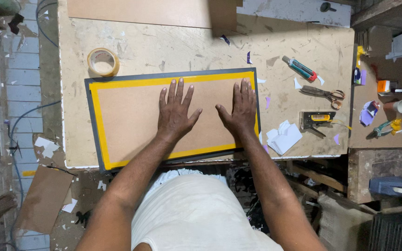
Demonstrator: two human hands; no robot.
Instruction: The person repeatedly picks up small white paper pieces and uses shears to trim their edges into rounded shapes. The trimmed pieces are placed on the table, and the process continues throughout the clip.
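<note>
Both hands are pressing flat, fingers spread and gripping nothing: the left hand [175,111] and the right hand [241,109] are lying side by side on the brown fibreboard backing panel [131,116], which is edged with yellow tape inside a dark grey rectangular frame [90,122]. That frame is resting on the scuffed beige worktable [164,51], near its front edge. A roll of yellowish tape [103,62] is sitting just beyond the frame's far left corner. To the right are lying orange-handled scissors [324,93], a yellow and black staple gun [318,118] and folded white paper pieces [284,137].
</note>
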